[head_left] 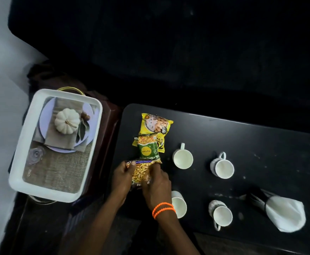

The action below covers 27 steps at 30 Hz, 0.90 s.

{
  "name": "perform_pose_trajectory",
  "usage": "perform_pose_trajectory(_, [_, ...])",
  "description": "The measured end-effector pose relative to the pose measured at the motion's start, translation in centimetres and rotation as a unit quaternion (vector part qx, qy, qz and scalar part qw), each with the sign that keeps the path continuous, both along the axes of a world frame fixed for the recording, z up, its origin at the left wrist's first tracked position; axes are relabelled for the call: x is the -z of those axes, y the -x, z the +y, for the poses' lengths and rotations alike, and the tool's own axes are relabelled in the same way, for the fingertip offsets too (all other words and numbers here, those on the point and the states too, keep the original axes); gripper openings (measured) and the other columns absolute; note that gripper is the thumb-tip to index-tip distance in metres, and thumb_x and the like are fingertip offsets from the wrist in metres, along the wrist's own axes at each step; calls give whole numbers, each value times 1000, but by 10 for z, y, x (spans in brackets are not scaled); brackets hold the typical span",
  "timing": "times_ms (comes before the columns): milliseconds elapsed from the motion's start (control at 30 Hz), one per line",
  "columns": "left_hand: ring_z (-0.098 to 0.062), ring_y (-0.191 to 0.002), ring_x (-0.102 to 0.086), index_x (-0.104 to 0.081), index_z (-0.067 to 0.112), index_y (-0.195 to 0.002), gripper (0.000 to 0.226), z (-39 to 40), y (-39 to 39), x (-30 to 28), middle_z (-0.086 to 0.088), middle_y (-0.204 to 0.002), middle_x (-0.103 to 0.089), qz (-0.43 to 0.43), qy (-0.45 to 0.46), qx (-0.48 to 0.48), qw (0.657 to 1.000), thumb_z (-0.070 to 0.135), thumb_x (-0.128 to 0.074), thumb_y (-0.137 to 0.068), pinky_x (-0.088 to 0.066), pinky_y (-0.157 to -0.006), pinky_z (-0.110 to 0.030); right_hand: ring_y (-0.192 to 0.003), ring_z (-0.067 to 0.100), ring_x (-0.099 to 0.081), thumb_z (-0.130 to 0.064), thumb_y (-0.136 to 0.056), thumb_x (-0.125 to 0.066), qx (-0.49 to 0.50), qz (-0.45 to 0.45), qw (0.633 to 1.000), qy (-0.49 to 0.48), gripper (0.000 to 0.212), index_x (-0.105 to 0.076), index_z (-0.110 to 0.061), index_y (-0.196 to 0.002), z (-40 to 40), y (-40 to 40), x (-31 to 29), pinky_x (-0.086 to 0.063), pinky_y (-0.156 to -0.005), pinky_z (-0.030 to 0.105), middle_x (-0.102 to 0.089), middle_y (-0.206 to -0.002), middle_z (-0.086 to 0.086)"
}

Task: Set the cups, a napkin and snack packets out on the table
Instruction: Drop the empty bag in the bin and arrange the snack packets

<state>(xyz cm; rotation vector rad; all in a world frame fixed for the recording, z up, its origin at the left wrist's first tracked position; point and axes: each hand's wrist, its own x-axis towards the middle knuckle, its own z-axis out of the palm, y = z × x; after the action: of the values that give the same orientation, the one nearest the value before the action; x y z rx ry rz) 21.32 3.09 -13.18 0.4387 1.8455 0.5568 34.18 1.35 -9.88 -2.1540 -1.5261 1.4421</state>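
On the black table (260,144), three snack packets lie in a line at the left end. A yellow packet (157,124) is farthest, and a green packet (147,150) overlaps its near edge. Nearest is a packet of yellow snacks (140,173), gripped on its left side by my left hand (122,179) and on its right side by my right hand (157,184), which wears orange bands at the wrist. Several white cups stand to the right: (182,158), (223,167), (179,204), (221,214). A white napkin (284,214) lies at the right end.
A white tray (20,177) with a printed picture of a pumpkin and plate sits on a dark brown stand left of the table. A large black surface fills the background beyond the table. Pale floor shows at far left.
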Motion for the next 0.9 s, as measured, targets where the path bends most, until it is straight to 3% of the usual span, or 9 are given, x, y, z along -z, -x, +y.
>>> perform_pose_trajectory(67, [-25, -82, -74, -71, 13, -94, 23, 4, 3, -10, -4, -83, -79, 1, -20, -11, 1000, 32, -62, -104, -57, -69, -35, -118, 21, -58, -34, -82, -76, 29, 41, 998, -34, 59, -51, -25, -135, 2, -8, -9, -51, -98, 40, -60, -126, -2])
perform_pose_trajectory(167, [-26, -91, -76, -74, 16, -94, 29, 28, -9, -34, -9, -95, -81, -39, -59, 1, 998, 43, -64, -100, -59, -82, -45, -115, 4, -59, -49, -74, -82, 108, 110, 983, -98, 72, -52, -34, -138, 17, -28, -31, -54, -95, 24, -56, -127, -12])
perform_pose_trajectory(267, [-27, -94, -74, -74, 12, -100, 36, 71, -43, -52, -19, -103, -79, -74, -96, 53, 991, 47, -64, -97, -60, -87, -52, -111, -1, -66, -41, -73, -89, 178, 163, 960, -143, 71, -54, -40, -135, 44, -62, -50, -57, -90, 17, -65, -123, -22])
perform_pose_trajectory(333, [-29, -97, -71, -70, 7, -103, 36, 103, -74, -56, -23, -107, -76, -76, -111, 112, 985, 43, -61, -103, -58, -90, -56, -109, -1, -67, -28, -74, -90, 218, 139, 950, -174, 71, -55, -36, -135, 65, -89, -53, -56, -90, 17, -67, -121, -22])
perform_pose_trajectory(400, [-29, -103, -70, -68, 9, -112, 35, 132, -107, -54, -15, -110, -74, -73, -120, 169, 976, 42, -60, -103, -56, -93, -50, -102, 0, -66, -19, -76, -89, 256, 96, 941, -198, 70, -55, -27, -136, 86, -115, -47, -55, -90, 19, -65, -118, -21])
perform_pose_trajectory(500, [-27, -122, -65, -58, 12, -141, 48, 163, -152, -40, -11, -133, -68, -67, -99, 214, 970, 38, -65, -101, -53, -108, -51, -86, 1, -61, -21, -78, -87, 301, 34, 935, -187, 67, -54, -22, -136, 113, -144, -29, -55, -87, 27, -64, -108, -12])
perform_pose_trajectory(600, [-32, -123, -66, -50, 16, -149, 58, 174, -177, -17, -12, -141, -65, -32, -74, 282, 956, 33, -70, -98, -54, -107, -49, -89, 16, -67, -26, -79, -87, 274, -7, 953, -128, 69, -51, -17, -138, 126, -162, -1, -55, -84, 32, -69, -107, 3])
perform_pose_trajectory(700, [-35, -118, -68, -51, 21, -147, 59, 172, -184, 4, -11, -133, -70, 48, -73, 370, 925, 26, -73, -92, -56, -101, -48, -114, 36, -64, -25, -79, -87, 228, -68, 969, -59, 73, -51, -14, -142, 129, -170, 22, -50, -91, 37, -65, -125, 18])
perform_pose_trajectory(900, [-39, -102, -72, -57, 26, -144, 62, 159, -180, 19, -14, -110, -77, 113, -118, 384, 909, 18, -76, -86, -61, -90, -49, -115, 37, -65, -17, -83, -82, 193, -109, 973, -66, 69, -52, -18, -146, 122, -170, 36, -52, -96, 40, -66, -127, 18])
